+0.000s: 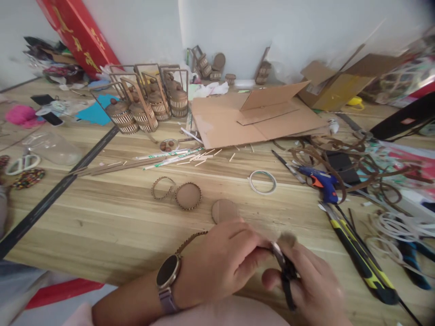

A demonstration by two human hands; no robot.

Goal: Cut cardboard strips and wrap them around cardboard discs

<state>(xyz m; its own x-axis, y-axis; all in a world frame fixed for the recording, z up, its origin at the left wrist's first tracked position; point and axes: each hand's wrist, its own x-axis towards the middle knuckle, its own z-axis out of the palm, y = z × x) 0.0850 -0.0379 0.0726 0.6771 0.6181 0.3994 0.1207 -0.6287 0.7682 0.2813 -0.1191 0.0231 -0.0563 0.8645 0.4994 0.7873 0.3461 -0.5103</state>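
My left hand (pixel 227 256), with a watch on its wrist, is closed in a pinch near the table's front edge. A brown cardboard strip (pixel 190 240) sticks out behind it, beside the watch. My right hand (pixel 312 280) is closed around a dark-handled cutting tool (pixel 288 271), whose metal part meets the left fingertips; it is blurred. A cardboard disc (pixel 224 211) lies just beyond my left hand, partly covered by it. To its left are a round cardboard piece with a ridged rim (pixel 188 196) and a thin open ring (pixel 163 188).
Small lidded baskets (pixel 149 106) stand at the back left. Cardboard sheets (pixel 224 120) lie at the back centre. A white ring (pixel 262 182), a blue glue gun (pixel 322 181), a yellow-black cutter (pixel 363 258) and coiled strips (pixel 396 226) lie to the right.
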